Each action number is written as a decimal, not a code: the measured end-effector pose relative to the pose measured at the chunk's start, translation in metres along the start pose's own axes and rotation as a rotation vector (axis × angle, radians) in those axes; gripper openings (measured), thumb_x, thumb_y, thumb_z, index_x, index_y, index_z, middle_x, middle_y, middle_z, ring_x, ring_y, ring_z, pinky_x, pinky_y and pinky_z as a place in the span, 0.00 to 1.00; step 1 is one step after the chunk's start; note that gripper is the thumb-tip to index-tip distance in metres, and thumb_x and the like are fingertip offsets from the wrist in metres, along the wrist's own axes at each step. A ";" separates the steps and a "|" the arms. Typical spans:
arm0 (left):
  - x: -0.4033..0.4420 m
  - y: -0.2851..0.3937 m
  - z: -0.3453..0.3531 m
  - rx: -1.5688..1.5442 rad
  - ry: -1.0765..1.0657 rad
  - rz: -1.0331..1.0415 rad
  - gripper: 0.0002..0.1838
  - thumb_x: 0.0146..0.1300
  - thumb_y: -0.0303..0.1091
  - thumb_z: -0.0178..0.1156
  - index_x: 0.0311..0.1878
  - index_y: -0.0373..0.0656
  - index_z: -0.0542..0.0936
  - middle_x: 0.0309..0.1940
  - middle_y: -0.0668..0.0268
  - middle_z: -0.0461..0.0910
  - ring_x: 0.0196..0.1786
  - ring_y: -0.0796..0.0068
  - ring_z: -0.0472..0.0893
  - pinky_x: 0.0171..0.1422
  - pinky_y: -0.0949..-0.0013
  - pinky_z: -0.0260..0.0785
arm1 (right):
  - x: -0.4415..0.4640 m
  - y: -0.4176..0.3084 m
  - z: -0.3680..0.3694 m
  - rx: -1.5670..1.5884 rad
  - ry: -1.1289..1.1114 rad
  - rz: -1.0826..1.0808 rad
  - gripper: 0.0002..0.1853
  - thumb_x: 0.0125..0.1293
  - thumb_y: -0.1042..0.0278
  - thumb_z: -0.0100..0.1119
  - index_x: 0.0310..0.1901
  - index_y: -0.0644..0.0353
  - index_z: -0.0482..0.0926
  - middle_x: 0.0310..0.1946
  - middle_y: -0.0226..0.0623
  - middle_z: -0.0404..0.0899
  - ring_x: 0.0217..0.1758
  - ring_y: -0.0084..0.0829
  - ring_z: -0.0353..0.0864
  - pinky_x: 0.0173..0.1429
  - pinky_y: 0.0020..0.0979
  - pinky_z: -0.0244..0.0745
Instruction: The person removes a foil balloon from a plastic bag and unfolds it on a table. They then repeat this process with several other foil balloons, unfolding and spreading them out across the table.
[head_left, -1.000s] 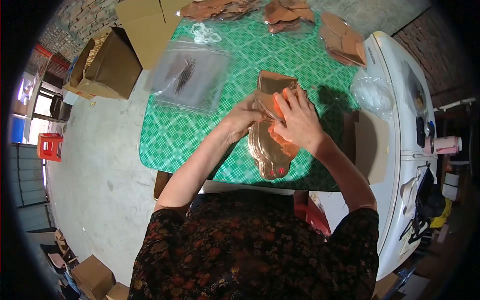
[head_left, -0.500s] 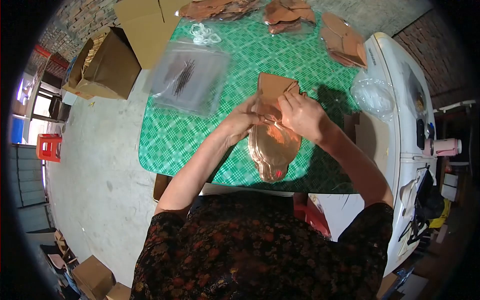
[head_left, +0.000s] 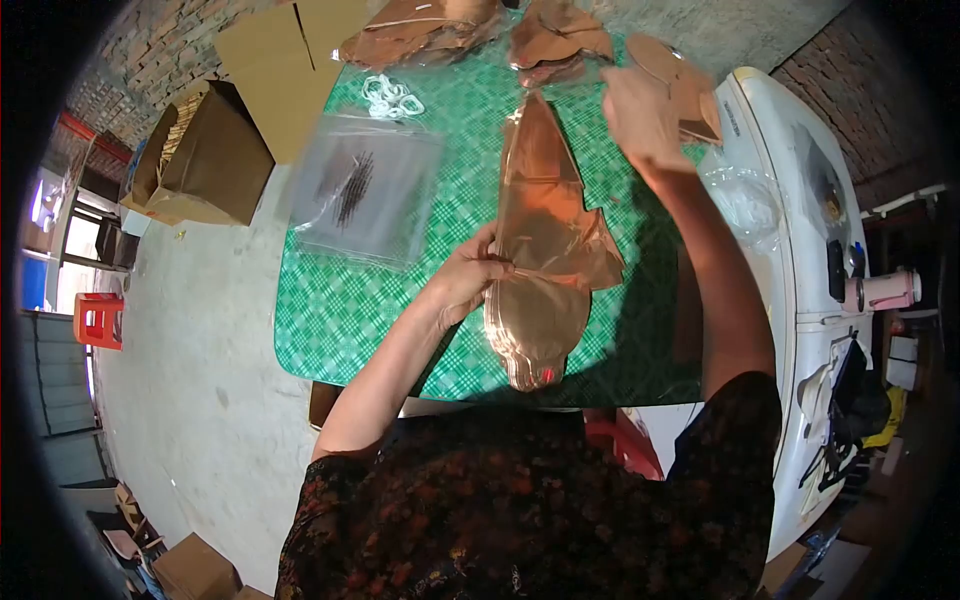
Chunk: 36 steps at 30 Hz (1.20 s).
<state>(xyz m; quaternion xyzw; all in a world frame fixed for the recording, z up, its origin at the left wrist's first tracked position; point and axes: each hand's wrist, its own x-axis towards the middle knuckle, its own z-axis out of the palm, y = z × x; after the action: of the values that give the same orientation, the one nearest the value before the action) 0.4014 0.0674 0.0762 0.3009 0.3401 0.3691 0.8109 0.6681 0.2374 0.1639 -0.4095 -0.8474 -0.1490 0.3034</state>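
Note:
A flat stack of shiny copper-coloured foil balloons (head_left: pixel 540 315) lies lengthwise on the green checked table, its narrow end with a red mark toward me. Its far part is unfolded into a long pointed shape, with a crumpled flap at the right. My left hand (head_left: pixel 468 276) pinches the left edge of the stack near its middle, thumb on top. Away from the stack, my right hand (head_left: pixel 642 115) is raised beside a bagged pack of copper foil pieces (head_left: pixel 690 85) at the far right. Its fingers look loosely apart, slightly blurred, with nothing visible in them.
Clear plastic bags (head_left: pixel 365 195) lie at the table's left, below white looped ties (head_left: pixel 390 98). More bagged foil packs (head_left: pixel 560 40) line the far edge. A white appliance (head_left: pixel 800 250) borders the right side; cardboard boxes (head_left: pixel 215 155) stand at the left.
The folded far part of the foil has opened out away from me. My right hand has let go and moved up and right; my left hand still grips the stack.

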 end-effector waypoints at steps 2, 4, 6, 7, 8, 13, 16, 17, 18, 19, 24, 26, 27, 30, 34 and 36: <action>0.000 0.002 0.000 0.019 -0.015 0.001 0.43 0.56 0.08 0.49 0.77 0.45 0.58 0.62 0.64 0.75 0.48 0.78 0.81 0.56 0.73 0.76 | -0.020 -0.029 -0.008 0.158 -0.022 -0.128 0.09 0.64 0.69 0.56 0.44 0.60 0.77 0.37 0.44 0.77 0.41 0.48 0.79 0.42 0.42 0.76; 0.000 0.002 -0.001 0.021 -0.007 -0.009 0.42 0.57 0.08 0.49 0.77 0.45 0.59 0.63 0.65 0.75 0.48 0.79 0.80 0.56 0.74 0.76 | -0.039 -0.051 0.000 0.058 -0.065 -0.277 0.11 0.62 0.65 0.60 0.45 0.57 0.78 0.38 0.38 0.77 0.42 0.45 0.78 0.41 0.39 0.77; 0.000 0.000 -0.001 0.005 0.021 -0.019 0.41 0.57 0.08 0.49 0.76 0.45 0.60 0.63 0.66 0.75 0.48 0.79 0.80 0.56 0.74 0.76 | -0.059 -0.078 0.010 0.060 -0.220 -0.314 0.15 0.60 0.64 0.62 0.46 0.60 0.80 0.42 0.39 0.78 0.46 0.42 0.79 0.48 0.39 0.77; 0.001 0.000 0.000 -0.009 0.035 -0.017 0.41 0.57 0.08 0.49 0.76 0.45 0.60 0.63 0.66 0.75 0.48 0.79 0.80 0.55 0.74 0.76 | -0.067 -0.087 0.011 0.062 -0.299 -0.335 0.16 0.58 0.64 0.63 0.47 0.61 0.81 0.45 0.39 0.79 0.48 0.41 0.79 0.51 0.39 0.78; 0.002 0.000 0.003 -0.025 0.050 -0.014 0.41 0.57 0.08 0.49 0.76 0.45 0.60 0.62 0.66 0.75 0.48 0.80 0.80 0.55 0.74 0.76 | -0.073 -0.090 0.010 0.004 -0.322 -0.331 0.16 0.59 0.65 0.63 0.48 0.61 0.81 0.45 0.39 0.79 0.49 0.42 0.79 0.52 0.39 0.77; 0.001 -0.002 -0.002 0.013 0.029 0.006 0.40 0.59 0.10 0.51 0.76 0.45 0.61 0.59 0.66 0.76 0.50 0.78 0.81 0.55 0.73 0.77 | -0.070 -0.074 0.019 -0.049 -0.305 0.048 0.17 0.62 0.64 0.62 0.51 0.59 0.80 0.45 0.40 0.78 0.48 0.44 0.79 0.53 0.41 0.77; 0.001 -0.001 -0.002 -0.001 0.014 -0.001 0.37 0.60 0.12 0.52 0.74 0.43 0.62 0.59 0.65 0.77 0.53 0.76 0.80 0.59 0.71 0.76 | -0.061 -0.068 0.025 0.033 -0.163 0.129 0.22 0.67 0.56 0.61 0.56 0.63 0.76 0.48 0.44 0.79 0.51 0.47 0.78 0.55 0.43 0.76; 0.003 -0.002 -0.003 -0.026 0.008 -0.005 0.37 0.60 0.13 0.52 0.74 0.42 0.62 0.60 0.64 0.76 0.56 0.75 0.79 0.61 0.70 0.74 | -0.057 -0.069 0.031 0.055 -0.116 0.157 0.24 0.68 0.54 0.61 0.57 0.64 0.75 0.49 0.45 0.78 0.52 0.48 0.78 0.55 0.44 0.76; 0.003 -0.003 -0.003 -0.052 0.003 -0.011 0.36 0.60 0.14 0.51 0.74 0.40 0.62 0.61 0.63 0.76 0.59 0.74 0.79 0.63 0.69 0.72 | -0.049 -0.074 0.035 0.047 -0.160 0.249 0.28 0.66 0.51 0.62 0.60 0.63 0.72 0.50 0.47 0.77 0.53 0.50 0.77 0.55 0.45 0.76; 0.002 -0.001 0.000 -0.065 0.008 -0.013 0.34 0.63 0.17 0.52 0.74 0.40 0.63 0.61 0.63 0.76 0.59 0.73 0.79 0.64 0.69 0.72 | -0.040 -0.082 0.040 0.038 -0.203 0.342 0.32 0.65 0.47 0.63 0.62 0.63 0.69 0.52 0.49 0.75 0.54 0.51 0.77 0.55 0.46 0.76; 0.002 0.002 0.007 -0.133 0.108 -0.038 0.23 0.75 0.31 0.51 0.71 0.39 0.66 0.61 0.63 0.76 0.60 0.72 0.78 0.66 0.69 0.71 | 0.005 -0.102 0.060 0.061 -0.341 0.638 0.51 0.60 0.42 0.67 0.74 0.61 0.51 0.62 0.60 0.64 0.61 0.62 0.73 0.60 0.53 0.75; 0.000 0.005 0.009 -0.156 0.100 -0.043 0.21 0.77 0.33 0.49 0.70 0.41 0.66 0.59 0.64 0.77 0.58 0.73 0.79 0.64 0.69 0.74 | 0.019 -0.108 0.063 0.061 -0.384 0.703 0.53 0.59 0.44 0.67 0.76 0.58 0.46 0.64 0.63 0.61 0.62 0.66 0.70 0.61 0.54 0.74; -0.001 0.006 0.010 -0.167 0.094 -0.045 0.20 0.78 0.34 0.47 0.70 0.43 0.67 0.59 0.65 0.77 0.57 0.74 0.80 0.62 0.69 0.76 | 0.021 -0.108 0.070 0.073 -0.395 0.725 0.52 0.59 0.47 0.68 0.76 0.57 0.45 0.64 0.62 0.61 0.62 0.67 0.70 0.61 0.55 0.73; 0.006 -0.001 0.002 -0.187 0.060 -0.036 0.20 0.78 0.31 0.45 0.70 0.43 0.67 0.59 0.65 0.77 0.58 0.73 0.80 0.63 0.68 0.75 | 0.023 -0.108 0.084 0.071 -0.427 0.794 0.53 0.56 0.62 0.69 0.77 0.53 0.43 0.63 0.61 0.62 0.62 0.67 0.70 0.62 0.55 0.73; 0.002 0.001 0.003 -0.170 0.053 -0.041 0.21 0.77 0.28 0.44 0.71 0.42 0.66 0.59 0.65 0.77 0.57 0.74 0.80 0.63 0.69 0.75 | 0.018 -0.091 0.085 0.171 -0.405 0.815 0.54 0.54 0.66 0.67 0.77 0.56 0.42 0.64 0.60 0.62 0.65 0.62 0.69 0.67 0.48 0.69; 0.002 0.003 0.003 -0.182 0.031 -0.049 0.22 0.76 0.27 0.44 0.72 0.41 0.66 0.60 0.64 0.76 0.58 0.74 0.79 0.63 0.69 0.75 | 0.016 -0.079 0.080 0.293 -0.397 0.833 0.54 0.53 0.66 0.67 0.78 0.57 0.42 0.65 0.60 0.62 0.65 0.60 0.69 0.68 0.46 0.69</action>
<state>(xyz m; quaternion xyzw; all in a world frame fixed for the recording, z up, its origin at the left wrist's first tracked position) 0.4038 0.0696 0.0798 0.2120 0.3248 0.3832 0.8383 0.5665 0.2381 0.1119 -0.6875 -0.6649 0.1870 0.2243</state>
